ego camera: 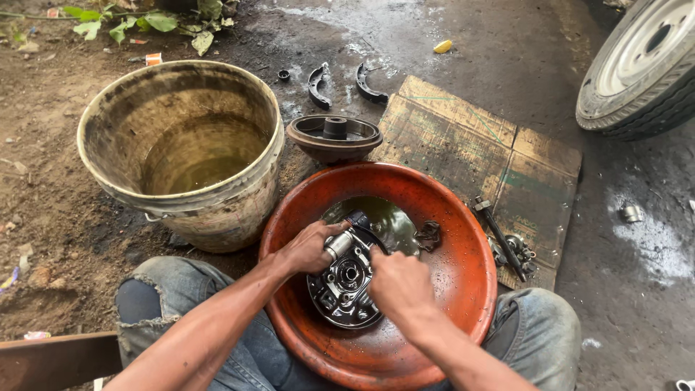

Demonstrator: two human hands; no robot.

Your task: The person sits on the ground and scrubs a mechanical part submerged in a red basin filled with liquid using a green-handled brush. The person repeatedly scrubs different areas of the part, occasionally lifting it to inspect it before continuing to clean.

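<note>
An outdoor roadside vehicle repair yard: oil-stained dirt ground (58, 210), a wheel (641, 65) with tyre, 2 brake shoes (318, 85), a brake drum (334, 136) and a grimy bucket (181, 148).

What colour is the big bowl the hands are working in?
Reddish-orange, the basin shows best in the head view.

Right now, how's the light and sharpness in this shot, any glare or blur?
Head view: soft, even daylight with no hard shadows; wet sheen glares on the ground and on the liquid in the red basin; both hands and the brake plate look sharp; wide-lens bending curves the tyre at the edge.
</note>
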